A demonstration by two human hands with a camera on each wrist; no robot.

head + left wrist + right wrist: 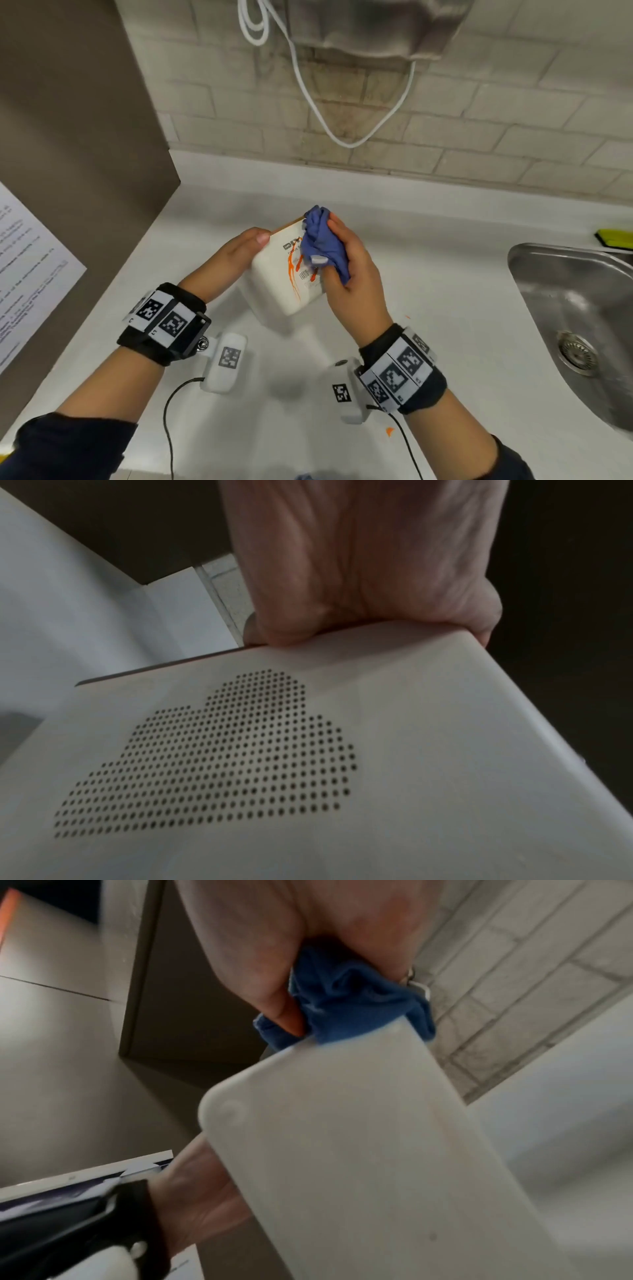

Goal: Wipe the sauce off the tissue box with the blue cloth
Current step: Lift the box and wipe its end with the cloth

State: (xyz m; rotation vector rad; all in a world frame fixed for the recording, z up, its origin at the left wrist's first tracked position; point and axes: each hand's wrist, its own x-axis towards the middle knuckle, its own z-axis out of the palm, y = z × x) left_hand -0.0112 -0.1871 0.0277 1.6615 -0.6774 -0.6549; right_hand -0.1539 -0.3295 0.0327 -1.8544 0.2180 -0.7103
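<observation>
Pale brick-tile wall [479, 113], white counter [445, 274], steel sink [534, 274]

The left hand [239, 250] grips the white tissue box [279, 277], tilted above the white countertop [445, 291]. The right hand [352, 270] presses a bunched blue cloth [323, 243] against the box's upper face, where orange sauce streaks [294, 274] run down. A steel sink [575, 308] lies to the right.

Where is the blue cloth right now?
In the head view, centre frame: the blue cloth is bunched in the right hand, pressed against the sauce-streaked tissue box that the left hand holds above the counter.
</observation>
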